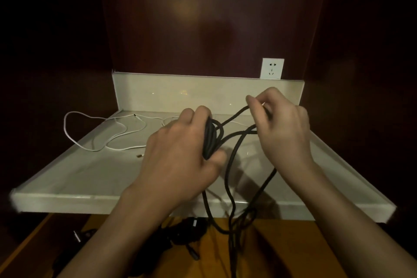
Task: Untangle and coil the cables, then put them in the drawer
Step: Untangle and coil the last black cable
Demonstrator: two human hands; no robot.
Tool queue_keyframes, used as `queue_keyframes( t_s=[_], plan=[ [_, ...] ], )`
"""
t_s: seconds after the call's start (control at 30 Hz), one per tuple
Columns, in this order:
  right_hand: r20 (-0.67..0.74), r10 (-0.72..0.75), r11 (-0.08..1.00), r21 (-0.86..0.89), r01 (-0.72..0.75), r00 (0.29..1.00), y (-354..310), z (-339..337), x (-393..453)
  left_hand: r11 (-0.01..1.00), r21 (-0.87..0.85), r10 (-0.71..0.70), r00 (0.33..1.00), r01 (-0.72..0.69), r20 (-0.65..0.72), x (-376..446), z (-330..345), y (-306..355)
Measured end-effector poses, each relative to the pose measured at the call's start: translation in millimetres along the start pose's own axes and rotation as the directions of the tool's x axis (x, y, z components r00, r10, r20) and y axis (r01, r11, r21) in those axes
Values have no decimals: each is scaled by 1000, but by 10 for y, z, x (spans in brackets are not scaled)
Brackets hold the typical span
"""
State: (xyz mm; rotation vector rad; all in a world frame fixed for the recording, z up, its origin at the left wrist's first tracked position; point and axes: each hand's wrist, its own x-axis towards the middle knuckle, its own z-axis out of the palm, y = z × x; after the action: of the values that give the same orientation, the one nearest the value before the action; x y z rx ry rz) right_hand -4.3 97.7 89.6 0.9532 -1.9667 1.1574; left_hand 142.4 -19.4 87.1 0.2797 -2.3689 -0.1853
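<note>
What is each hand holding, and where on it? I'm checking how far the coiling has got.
Both hold the black cable. The left hand grips its coiled bundle; the right hand pinches a loose strand leading from the bundle.

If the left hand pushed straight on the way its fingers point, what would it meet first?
Likely the loose strand of the black cable that runs to the right hand. The left hand already grips its coil. Depth is uncertain.
</note>
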Motion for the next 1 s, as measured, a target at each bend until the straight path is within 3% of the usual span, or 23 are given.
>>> queue_keyframes(
  t_s=[0.1,0.23,0.3,0.37,0.43,0.5,0.57,0.63,0.7,0.73,0.83,0.9,1.0],
  plan=[
    [8,-4,984,177,3,1000,-60,-7,-15,997,80,4,999,-7,40,-6,38,12],
    [202,34,892,436,-121,979,-156,-44,-40,971,173,125,969,-164,212,15,108,-37],
    [315,47,851,484,-203,948,-229,-93,-45,978,46,173,917,-203,360,69,134,-134],
    [446,39,789,535,-301,894,-283,-141,-46,962,-253,214,855,-102,471,112,155,-212],
    [580,14,749,533,-392,815,-303,-203,-25,923,-384,224,822,-7,524,108,211,-246],
    [684,-45,730,520,-443,728,-274,-245,16,921,-387,195,822,34,535,107,284,-251],
    [728,-118,635,578,-512,675,-214,-286,60,873,-468,155,832,136,532,111,362,-257],
    [721,-159,418,668,-616,674,-157,-308,100,781,-579,101,867,235,488,123,434,-254],
    [675,-68,287,719,-633,735,-103,-255,101,724,-643,38,917,249,398,129,504,-242],
    [633,17,326,729,-602,774,-78,-202,70,688,-683,13,936,248,353,130,522,-223],
    [538,114,652,594,-472,835,29,7,-115,620,-747,-41,960,242,277,144,571,-202],
    [556,92,726,530,-438,826,70,107,-253,584,-777,-58,967,235,249,144,578,-194],
    [486,11,830,483,-280,874,107,164,-310,541,-807,-80,970,236,229,154,542,-234]
  ],
)
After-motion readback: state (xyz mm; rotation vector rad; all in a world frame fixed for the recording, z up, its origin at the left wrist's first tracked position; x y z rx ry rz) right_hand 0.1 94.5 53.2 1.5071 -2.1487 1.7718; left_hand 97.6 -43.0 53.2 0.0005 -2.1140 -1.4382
